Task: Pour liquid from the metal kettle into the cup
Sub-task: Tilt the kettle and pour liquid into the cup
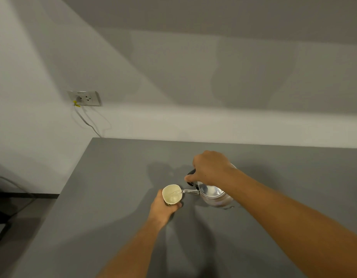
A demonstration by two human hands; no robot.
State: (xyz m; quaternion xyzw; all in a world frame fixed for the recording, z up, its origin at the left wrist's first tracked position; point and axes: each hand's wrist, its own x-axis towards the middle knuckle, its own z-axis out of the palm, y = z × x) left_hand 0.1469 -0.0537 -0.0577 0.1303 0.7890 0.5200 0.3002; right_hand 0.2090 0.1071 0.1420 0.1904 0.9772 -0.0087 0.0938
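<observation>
- Grey desk runs up to a pale wall, with a socket and its cable at the far left.
- Right hand has its grip closed round the black handle of the metal kettle, tipped left so the spout reaches the cup's rim.
- Left hand is wrapped around the cup, holding it tilted towards the kettle, near the desk's middle.
- A thin stream of clear liquid enters the cup; some has pooled inside.
- Risks, as I judge: tipping the kettle further could overshoot the rim; the tilted cup could spill over its low side as it fills; the lid could slip.
</observation>
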